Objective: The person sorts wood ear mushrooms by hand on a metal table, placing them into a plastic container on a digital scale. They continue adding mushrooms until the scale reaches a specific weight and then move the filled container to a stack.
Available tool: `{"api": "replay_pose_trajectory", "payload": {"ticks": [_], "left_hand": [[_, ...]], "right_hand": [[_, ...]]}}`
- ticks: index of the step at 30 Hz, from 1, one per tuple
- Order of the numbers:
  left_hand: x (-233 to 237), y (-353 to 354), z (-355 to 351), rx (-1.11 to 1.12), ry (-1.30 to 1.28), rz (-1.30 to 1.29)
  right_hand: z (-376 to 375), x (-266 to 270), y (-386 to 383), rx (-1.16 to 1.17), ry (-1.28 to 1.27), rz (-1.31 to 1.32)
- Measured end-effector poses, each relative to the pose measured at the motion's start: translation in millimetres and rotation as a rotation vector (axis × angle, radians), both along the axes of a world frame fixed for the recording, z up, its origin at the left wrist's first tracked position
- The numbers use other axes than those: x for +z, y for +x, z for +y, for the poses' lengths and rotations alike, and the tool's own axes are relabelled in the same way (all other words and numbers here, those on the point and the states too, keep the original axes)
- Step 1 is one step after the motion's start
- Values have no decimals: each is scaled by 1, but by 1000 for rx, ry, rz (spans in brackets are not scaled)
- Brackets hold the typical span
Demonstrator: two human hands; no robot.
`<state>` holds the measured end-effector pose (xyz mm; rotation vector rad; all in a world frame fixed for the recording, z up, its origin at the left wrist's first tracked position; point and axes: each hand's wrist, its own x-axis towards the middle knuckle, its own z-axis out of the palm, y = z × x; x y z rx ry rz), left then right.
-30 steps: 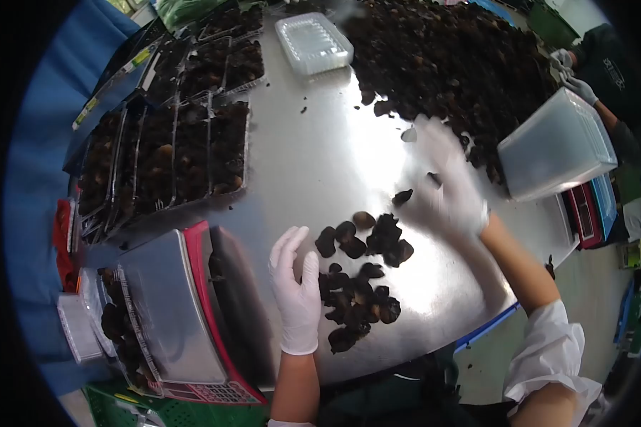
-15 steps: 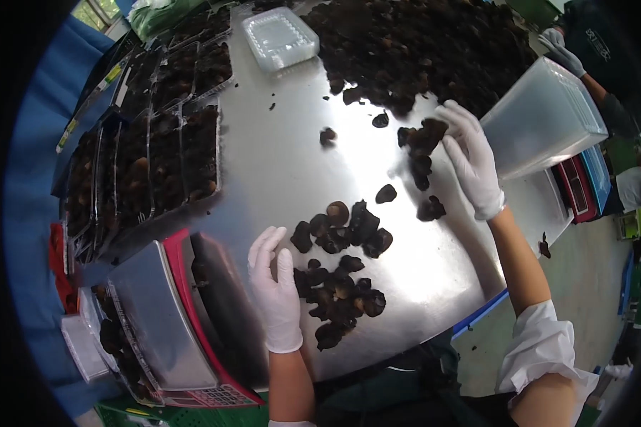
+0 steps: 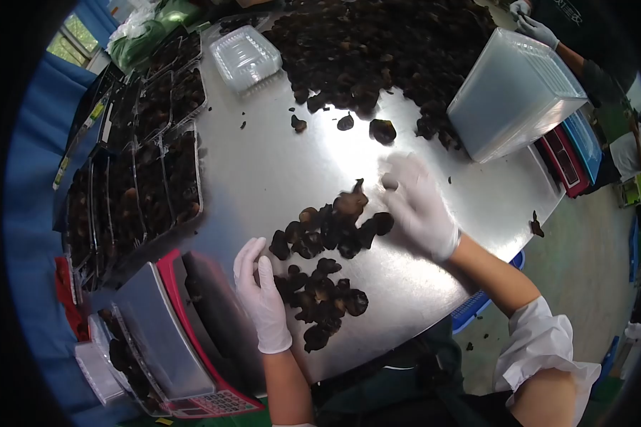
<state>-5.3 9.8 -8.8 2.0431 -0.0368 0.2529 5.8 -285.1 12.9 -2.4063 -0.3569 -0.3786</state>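
Both my hands wear white gloves. My left hand (image 3: 262, 299) stands at the left edge of a small heap of black wood ear mushrooms (image 3: 327, 299), its thumb apart from the loosely curved fingers. A second cluster of wood ear (image 3: 310, 238) lies just beyond that heap, with one piece (image 3: 351, 204) blurred on top. To the right of it is my right hand (image 3: 424, 213), smeared by motion, thumb and fingers spread. A dark spot shows between them. The thumb is close to a wood ear piece (image 3: 382, 223) at the cluster's edge.
Across the steel table (image 3: 242, 171) spreads a large mass of wood ear (image 3: 377, 50). Filled clear trays (image 3: 135, 185) stand at left, near a pink-edged scale (image 3: 185, 320). Stacked clear containers (image 3: 513, 92) and an upturned clear box (image 3: 246, 57) stand farther back. Another person's gloved hand (image 3: 538, 30) shows top right.
My right hand has swept left and nearer, bringing wood ear pieces from by the large mass to the near cluster. My left hand stays beside its heap. The view has shifted slightly.
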Motion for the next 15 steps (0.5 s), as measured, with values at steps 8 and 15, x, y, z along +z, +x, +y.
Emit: {"api": "replay_pose_trajectory", "payload": {"ticks": [8, 15], "left_hand": [[2, 0, -1, -2, -51, 11], [-1, 1, 0, -6, -38, 6]], "right_hand": [[-12, -7, 11, -84, 63, 50], [-4, -14, 1, 120, -117, 151]]}}
